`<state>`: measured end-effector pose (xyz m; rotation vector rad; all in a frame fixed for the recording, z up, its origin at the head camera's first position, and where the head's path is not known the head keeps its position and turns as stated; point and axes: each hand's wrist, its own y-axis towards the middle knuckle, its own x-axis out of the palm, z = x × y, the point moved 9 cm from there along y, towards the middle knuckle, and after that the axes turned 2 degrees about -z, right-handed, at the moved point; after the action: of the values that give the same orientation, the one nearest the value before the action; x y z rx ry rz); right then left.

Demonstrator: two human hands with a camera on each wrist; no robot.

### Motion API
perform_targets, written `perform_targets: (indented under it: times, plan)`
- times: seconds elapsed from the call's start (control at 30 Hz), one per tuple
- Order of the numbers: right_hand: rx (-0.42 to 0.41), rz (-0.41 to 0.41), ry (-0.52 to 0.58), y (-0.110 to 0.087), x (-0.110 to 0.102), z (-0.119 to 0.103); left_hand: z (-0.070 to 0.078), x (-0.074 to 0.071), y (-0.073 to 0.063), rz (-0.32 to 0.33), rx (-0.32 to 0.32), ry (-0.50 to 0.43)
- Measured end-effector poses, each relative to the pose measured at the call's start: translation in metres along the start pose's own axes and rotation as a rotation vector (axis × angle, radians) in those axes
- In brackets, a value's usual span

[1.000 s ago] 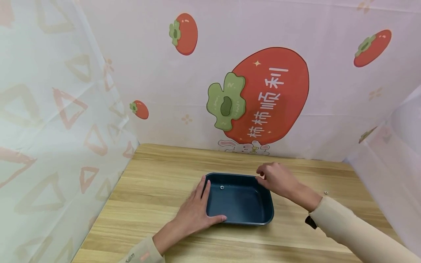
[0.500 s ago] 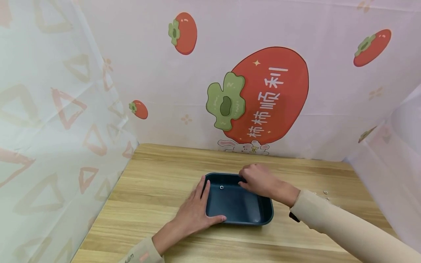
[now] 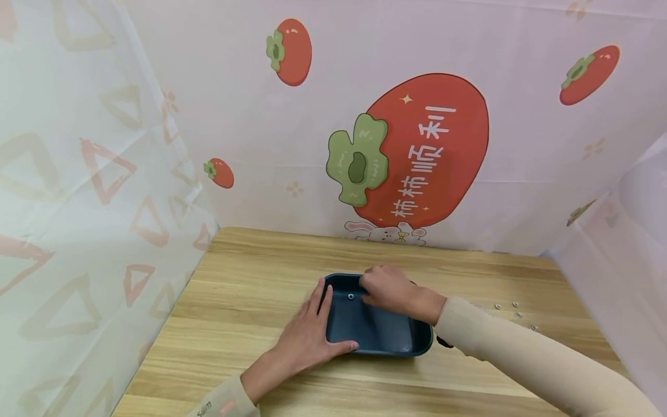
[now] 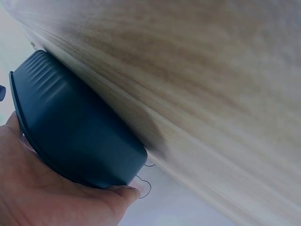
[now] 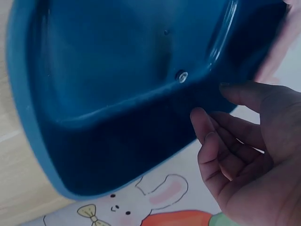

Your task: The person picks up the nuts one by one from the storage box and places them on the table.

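A dark blue rectangular tray (image 3: pixel 372 324) rests on the wooden table. My left hand (image 3: pixel 304 339) holds its left side, fingers along the left wall and thumb at the near rim. The left wrist view shows that hand (image 4: pixel 56 193) against the tray's rim (image 4: pixel 28 136). Inside the tray, near the far left corner, lies a small ring-like metal nut (image 3: pixel 351 296). My right hand (image 3: pixel 391 288) is over the far part of the tray, just right of the nut. In the right wrist view its thumb and bent index finger stand apart, with nothing visible between them, close to the nut (image 5: pixel 182 76).
Several small metal nuts (image 3: pixel 518 315) are scattered on the table right of the tray, partly behind the right sleeve (image 3: pixel 510 339). A printed cloth backdrop (image 3: pixel 260 174) stands along the table's far edge, with more cloth at both sides.
My right hand has moved left from the tray's far right corner to beside the nut. More nuts on the table have come into view behind the sleeve. The left hand and tray stay put.
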<state>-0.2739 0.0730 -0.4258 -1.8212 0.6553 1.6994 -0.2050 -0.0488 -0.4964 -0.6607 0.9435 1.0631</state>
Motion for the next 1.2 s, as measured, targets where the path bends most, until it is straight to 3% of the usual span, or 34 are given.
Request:
perform_targets:
  times: [0.77,1.2]
  plan:
    - [-0.028,-0.032,-0.119,0.025,0.035,-0.008,0.0,-0.001,0.0,-0.002,0.002,-0.002]
    - [-0.064,-0.025,-0.203,0.031,0.041,-0.015,0.001,-0.001,0.0,-0.001,0.008,0.007]
